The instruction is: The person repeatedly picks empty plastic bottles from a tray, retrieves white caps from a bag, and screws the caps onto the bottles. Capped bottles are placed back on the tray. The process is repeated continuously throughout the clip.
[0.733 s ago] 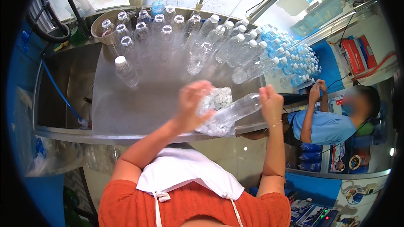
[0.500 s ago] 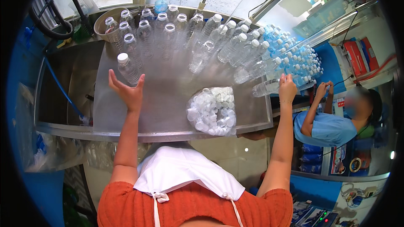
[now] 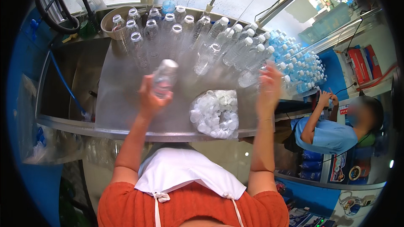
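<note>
My left hand [image 3: 152,98] is wrapped round a clear plastic bottle with a white cap [image 3: 165,77], lifted over the steel counter and blurred by motion. My right hand [image 3: 269,86] is beside the capped clear bottles [image 3: 238,52] at the right of the counter. Its fingers are smeared, so I cannot make out whether anything is in them. Uncapped clear bottles [image 3: 151,38] stand upright at the back left. Between my arms lies a clear bag of white caps [image 3: 214,115] near the counter's front edge.
A steel sink [image 3: 67,75] with a blue hose is on the left. A tan basin [image 3: 110,20] sits behind the bottles. Many blue-tinted capped bottles [image 3: 301,61] crowd the right. A person in a blue shirt [image 3: 328,132] works there, hands raised.
My left hand has closed on the capped bottle and lifted it to the right. My right hand has let go of a bottle at the right and moved left.
</note>
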{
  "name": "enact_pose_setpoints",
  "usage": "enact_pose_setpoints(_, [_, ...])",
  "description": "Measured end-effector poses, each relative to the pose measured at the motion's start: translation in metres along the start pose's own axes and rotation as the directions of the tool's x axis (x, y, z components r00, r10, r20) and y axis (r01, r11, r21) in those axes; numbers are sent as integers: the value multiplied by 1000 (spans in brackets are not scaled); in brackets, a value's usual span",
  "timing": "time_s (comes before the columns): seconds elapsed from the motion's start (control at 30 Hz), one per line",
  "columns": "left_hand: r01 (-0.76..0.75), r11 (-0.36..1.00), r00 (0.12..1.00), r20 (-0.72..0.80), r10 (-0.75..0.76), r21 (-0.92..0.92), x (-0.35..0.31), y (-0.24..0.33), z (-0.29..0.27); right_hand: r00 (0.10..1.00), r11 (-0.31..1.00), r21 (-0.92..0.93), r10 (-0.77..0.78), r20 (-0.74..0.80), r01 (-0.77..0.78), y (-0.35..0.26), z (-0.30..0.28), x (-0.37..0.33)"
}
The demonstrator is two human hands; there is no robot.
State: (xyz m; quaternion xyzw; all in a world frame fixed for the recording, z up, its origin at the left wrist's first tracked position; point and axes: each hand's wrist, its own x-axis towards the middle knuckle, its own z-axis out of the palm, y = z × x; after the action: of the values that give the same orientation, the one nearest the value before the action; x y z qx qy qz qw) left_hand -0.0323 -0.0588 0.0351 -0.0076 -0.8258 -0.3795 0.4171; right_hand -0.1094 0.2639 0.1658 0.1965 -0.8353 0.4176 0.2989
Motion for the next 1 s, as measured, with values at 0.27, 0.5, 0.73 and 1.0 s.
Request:
enact_pose_setpoints(0.27, [800, 373, 492, 870, 41, -470, 7, 103, 16, 902, 97, 898, -11, 432, -429, -38, 86, -38])
enact_pose_setpoints(0.5, [633, 704, 593, 787, -172, -323, 10, 117, 22, 838, 364, 759, 147, 526, -540, -21, 55, -34])
enact_pose_setpoints(0.73, [850, 451, 260, 961, 92, -273, 25, 115, 17, 885, 819, 508, 1, 465, -268, -25, 13, -18])
enact_pose_setpoints(1.0, [484, 819, 477, 878, 48, -307, 30, 142, 5, 875, 978, 88, -211, 435, 192, -46, -12, -3])
